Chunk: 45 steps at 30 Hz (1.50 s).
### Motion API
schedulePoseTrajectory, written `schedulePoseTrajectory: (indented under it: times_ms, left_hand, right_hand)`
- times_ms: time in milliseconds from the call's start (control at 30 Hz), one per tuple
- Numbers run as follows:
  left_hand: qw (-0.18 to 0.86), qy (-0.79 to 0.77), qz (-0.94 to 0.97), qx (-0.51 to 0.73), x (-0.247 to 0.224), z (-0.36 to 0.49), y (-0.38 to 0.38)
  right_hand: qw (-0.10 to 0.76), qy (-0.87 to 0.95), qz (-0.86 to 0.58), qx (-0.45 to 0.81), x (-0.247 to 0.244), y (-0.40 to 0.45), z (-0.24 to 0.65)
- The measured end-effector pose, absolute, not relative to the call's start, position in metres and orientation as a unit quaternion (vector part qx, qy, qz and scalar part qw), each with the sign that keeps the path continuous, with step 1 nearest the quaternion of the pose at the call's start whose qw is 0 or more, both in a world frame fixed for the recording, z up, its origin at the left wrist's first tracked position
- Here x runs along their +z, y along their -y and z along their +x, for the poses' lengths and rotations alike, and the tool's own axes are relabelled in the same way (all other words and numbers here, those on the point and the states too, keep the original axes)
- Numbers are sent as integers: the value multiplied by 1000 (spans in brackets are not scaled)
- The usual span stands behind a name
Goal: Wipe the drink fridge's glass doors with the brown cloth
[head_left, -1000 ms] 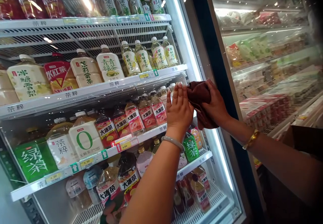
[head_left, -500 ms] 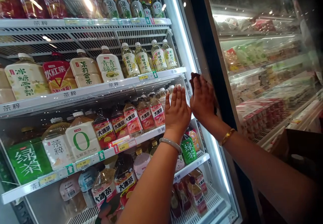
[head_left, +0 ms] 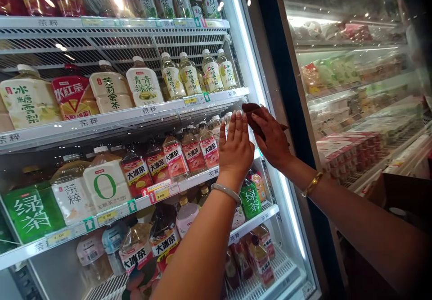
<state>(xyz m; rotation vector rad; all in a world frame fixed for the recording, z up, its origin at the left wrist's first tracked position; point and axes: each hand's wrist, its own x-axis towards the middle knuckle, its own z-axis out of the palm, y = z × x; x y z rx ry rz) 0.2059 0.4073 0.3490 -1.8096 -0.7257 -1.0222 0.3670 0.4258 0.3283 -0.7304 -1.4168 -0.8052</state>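
My left hand (head_left: 237, 149) lies flat against the glass door of a drinks fridge, fingers stretched upward and a pale bangle on its wrist. Close beside it, my right hand (head_left: 272, 138) presses a dark brown cloth (head_left: 251, 109) to the glass near the door's right side. Part of the cloth is hidden under the palm and fingers. A gold-coloured bracelet (head_left: 312, 184) circles the right wrist. Behind the glass, peach-labelled tea bottles (head_left: 176, 157) stand in a row to the left of my hands.
Bottles of tea, including a large green one (head_left: 33, 216), fill several white shelves (head_left: 87, 122). A bright light strip (head_left: 248, 43) runs along the fridge's right side. The dark door frame (head_left: 281, 43) separates it from another chilled cabinet with packaged goods (head_left: 354, 151).
My right hand has turned and shifted slightly right and down, and more of the brown cloth shows to its left. My left hand stays nearly still on the glass.
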Motion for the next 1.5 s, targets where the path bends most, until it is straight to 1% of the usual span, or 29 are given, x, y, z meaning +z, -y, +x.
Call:
schedulePoseTrajectory:
  times_ms: [100, 233, 333, 400, 467, 567, 667, 767, 867, 967, 1067, 1133, 1200, 1267, 1333, 1433, 1500]
  left_hand:
    - [445, 300, -732, -419, 349, 206, -406]
    - [444, 299, -738, -411, 349, 206, -405]
    - [443, 298, -737, -414, 349, 207, -406]
    - [442, 300, -730, -426, 349, 208, -407]
    - [441, 303, -726, -431, 349, 208, -408]
    - [438, 305, -734, -420, 349, 209, -408]
    - [433, 309, -739, -414, 349, 210, -408]
    - [433, 309, -740, -411, 348, 209, -410]
    - [427, 308, -739, -421, 348, 209, -411]
    - [418, 310, -738, -430, 349, 210, -411]
    - [414, 310, -741, -429, 349, 210, -409]
    - [415, 312, -739, -430, 349, 211, -408]
    - [419, 314, -737, -427, 349, 210, -407]
    - [423, 313, -738, -422, 349, 210, -408]
    - [424, 312, -737, -423, 349, 210, -409]
    - [420, 312, -736, -430, 349, 210, -409]
    - [420, 312, -739, -425, 348, 210, -409]
  right_hand:
    - [638, 608, -330, -339, 335, -425, 372]
    - [701, 528, -365, -310, 314, -426, 365]
    - [676, 563, -346, -326, 305, -425, 350]
    - [650, 593, -324, -347, 314, -424, 348]
    - [647, 594, -310, -364, 326, -426, 355]
    - [691, 542, -324, -352, 330, -433, 371]
    - [735, 485, -351, -318, 308, -434, 368]
    - [704, 536, -328, -332, 292, -429, 349]
    - [664, 597, -293, -342, 302, -426, 345]
    - [699, 557, -322, -313, 317, -430, 360]
    - [733, 505, -356, -286, 307, -434, 366]
    - [725, 509, -356, -298, 291, -431, 358]
    - [699, 537, -343, -326, 281, -426, 344]
    - [667, 572, -325, -350, 285, -422, 336]
    - [648, 592, -319, -357, 301, -423, 340]
    - [680, 553, -338, -342, 320, -435, 364]
    - [723, 496, -356, -323, 317, -443, 376]
